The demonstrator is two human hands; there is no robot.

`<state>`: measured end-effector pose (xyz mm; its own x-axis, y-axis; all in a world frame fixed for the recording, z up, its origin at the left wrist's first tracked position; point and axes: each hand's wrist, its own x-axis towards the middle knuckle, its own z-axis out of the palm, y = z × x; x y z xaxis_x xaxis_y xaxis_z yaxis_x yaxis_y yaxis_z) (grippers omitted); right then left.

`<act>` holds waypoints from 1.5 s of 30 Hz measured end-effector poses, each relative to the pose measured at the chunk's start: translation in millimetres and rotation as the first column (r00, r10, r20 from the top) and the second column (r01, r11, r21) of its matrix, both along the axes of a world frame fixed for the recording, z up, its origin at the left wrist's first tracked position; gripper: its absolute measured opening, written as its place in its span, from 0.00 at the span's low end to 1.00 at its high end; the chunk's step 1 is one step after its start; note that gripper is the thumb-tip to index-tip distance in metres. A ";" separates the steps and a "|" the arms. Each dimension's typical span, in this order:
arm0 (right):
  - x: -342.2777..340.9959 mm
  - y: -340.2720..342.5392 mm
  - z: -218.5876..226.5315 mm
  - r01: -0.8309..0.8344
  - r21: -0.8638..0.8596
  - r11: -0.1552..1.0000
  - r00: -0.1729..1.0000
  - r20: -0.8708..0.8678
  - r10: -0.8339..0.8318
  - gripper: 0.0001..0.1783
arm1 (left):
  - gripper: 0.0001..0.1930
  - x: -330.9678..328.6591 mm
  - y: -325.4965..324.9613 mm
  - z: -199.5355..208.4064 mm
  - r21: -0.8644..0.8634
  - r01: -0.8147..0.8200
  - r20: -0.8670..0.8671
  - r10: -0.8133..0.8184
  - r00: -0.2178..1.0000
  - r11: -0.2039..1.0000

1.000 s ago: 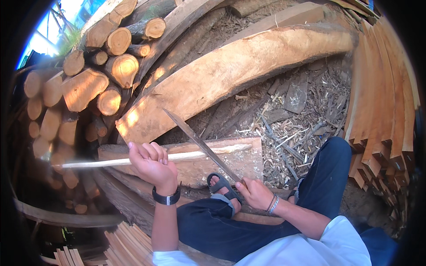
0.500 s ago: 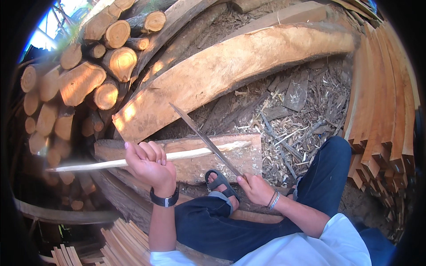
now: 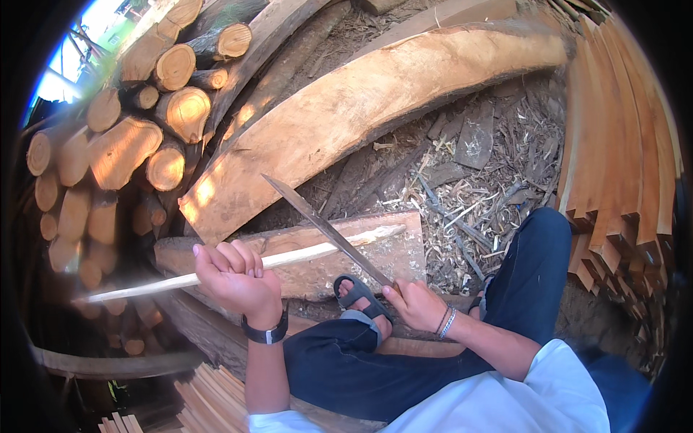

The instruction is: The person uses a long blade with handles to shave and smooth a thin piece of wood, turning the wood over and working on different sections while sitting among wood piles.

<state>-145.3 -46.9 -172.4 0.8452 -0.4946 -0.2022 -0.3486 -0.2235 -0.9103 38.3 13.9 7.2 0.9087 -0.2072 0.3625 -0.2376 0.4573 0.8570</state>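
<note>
In the head view, the left hand (image 3: 240, 280), a dark watch (image 3: 267, 334) at its wrist, is curled palm-up into a closed fist around a long, pale, peeled wooden stick (image 3: 303, 254). The stick's long axis runs crosswise, climbing slightly from lower left to upper right; one part juts out past the left of the fist, the other reaches over a thick, flat-faced, reddish-brown wooden block (image 3: 393, 263) just ahead of the feet. The right hand (image 3: 419, 309) is closed too, wrapped around the handle end of a long, straight, grey metal blade (image 3: 325, 228) that slants away to the upper left. The blade crosses over the stick to the right of the left fist, though from this height I cannot tell whether its edge touches the wood. The left hand is the one on the stick; the stick's right end lies beyond the right hand, up and a little to its left. The wood is in open stacks rather than containers: round-ended cut logs (image 3: 126, 151) at the upper left, long orange-brown planks (image 3: 613, 144) at the right, and thin, pale, squared strips (image 3: 213, 404) at the lower left.
</note>
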 end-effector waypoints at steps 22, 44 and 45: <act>-24.2 -21.8 -93.2 0.221 0.202 0.954 0.947 -0.278 -0.161 0.35 | 0.23 6.0 -2.3 1.7 0.031 -0.074 -0.013 0.075 0.997 0.997; -13.7 -11.1 -77.0 0.060 0.123 0.991 0.998 -0.043 -0.055 0.33 | 0.23 23.3 34.3 -10.4 0.043 0.641 0.198 -0.635 0.746 0.766; -15.0 -12.7 -80.3 0.052 0.127 0.991 0.999 -0.019 -0.050 0.33 | 0.23 23.6 34.5 -10.6 0.058 0.659 0.209 -0.655 0.726 0.750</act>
<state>-160.3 -59.6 -252.7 0.8158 -0.5063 -0.2795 -0.3712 -0.0878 -0.9244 61.8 48.5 -3.3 0.4528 -0.7157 0.5317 -0.0374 0.5806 0.8133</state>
